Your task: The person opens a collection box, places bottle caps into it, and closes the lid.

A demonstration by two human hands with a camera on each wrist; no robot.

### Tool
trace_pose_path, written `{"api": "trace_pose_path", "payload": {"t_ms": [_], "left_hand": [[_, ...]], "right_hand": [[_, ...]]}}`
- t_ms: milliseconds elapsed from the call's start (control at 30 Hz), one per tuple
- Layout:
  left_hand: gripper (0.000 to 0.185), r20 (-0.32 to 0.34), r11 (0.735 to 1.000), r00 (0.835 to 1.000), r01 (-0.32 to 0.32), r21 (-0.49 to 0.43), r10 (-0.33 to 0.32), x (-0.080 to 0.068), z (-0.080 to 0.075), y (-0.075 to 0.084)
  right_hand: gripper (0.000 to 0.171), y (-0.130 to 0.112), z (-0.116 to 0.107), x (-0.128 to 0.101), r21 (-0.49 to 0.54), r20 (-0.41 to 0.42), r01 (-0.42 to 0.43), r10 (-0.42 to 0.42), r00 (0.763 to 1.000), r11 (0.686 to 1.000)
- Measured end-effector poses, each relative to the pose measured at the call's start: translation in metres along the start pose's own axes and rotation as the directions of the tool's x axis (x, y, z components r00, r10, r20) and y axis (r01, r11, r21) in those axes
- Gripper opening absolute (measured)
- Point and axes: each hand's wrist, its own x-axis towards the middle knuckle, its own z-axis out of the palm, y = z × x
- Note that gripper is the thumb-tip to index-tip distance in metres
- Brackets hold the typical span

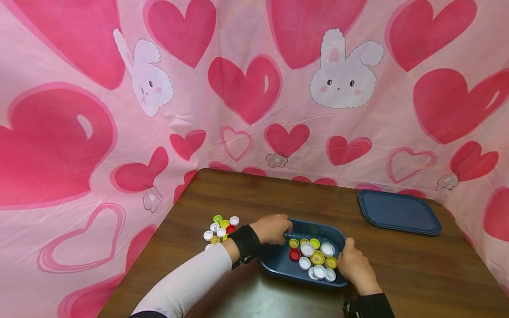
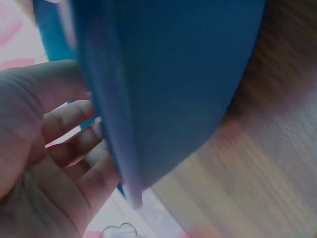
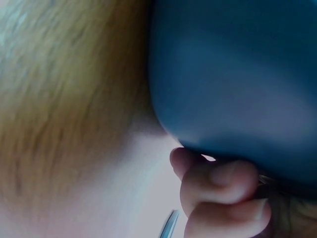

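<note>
A dark blue tray (image 1: 294, 276) with raised walls is in front of me, holding several plastic bottle caps in white, yellow and red. The caps, such as this white cap (image 1: 307, 249), gather toward its right side. My left hand (image 1: 272, 229) grips the far left part of the rim; in the left wrist view its curled fingers (image 2: 74, 116) meet the blue wall. On the right end, my right hand (image 1: 356, 267) holds the rim, and the right wrist view shows curled fingers (image 3: 220, 181) against the tray's outside. The left hand hides part of the tray.
Left of the tray, a loose group of caps, among them a lime green cap (image 1: 217, 218), lies on the brown wooden table (image 1: 254, 194), partly behind the left forearm. A flat dark blue lid or tray (image 1: 399, 211) lies at the back right. Pink heart-patterned cloth (image 1: 246, 145) encloses the table.
</note>
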Motion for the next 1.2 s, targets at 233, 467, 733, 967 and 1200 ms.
{"api": "trace_pose_path", "payload": {"t_ms": [233,467,733,967,1200], "left_hand": [[0.03,-0.113,1.0,0.994,0.01,-0.023,-0.013,-0.012,-0.015,-0.016],[0.033,-0.195,0.995,0.977,0.066,-0.077,-0.08,-0.029,-0.032,-0.051],[0.034,-0.175,0.965,0.965,0.16,-0.206,-0.197,-0.042,-0.022,-0.096],[0.041,-0.145,0.951,0.951,0.246,-0.189,-0.274,-0.046,-0.003,-0.117],[0.037,-0.122,0.951,0.952,0.26,-0.167,-0.281,-0.045,0.011,-0.128]], "right_hand": [[0.039,-0.001,-0.004,-0.001,-0.004,0.013,-0.005,0.005,1.0,1.0],[0.038,0.0,-0.005,0.0,-0.002,0.018,-0.018,0.018,1.0,1.0],[0.038,0.001,-0.004,0.0,-0.001,0.016,-0.029,0.029,0.999,1.0],[0.04,0.001,-0.003,0.002,-0.002,0.027,-0.029,0.029,0.999,1.0],[0.04,0.0,-0.001,0.001,-0.001,0.016,-0.009,0.009,1.0,1.0]]}}
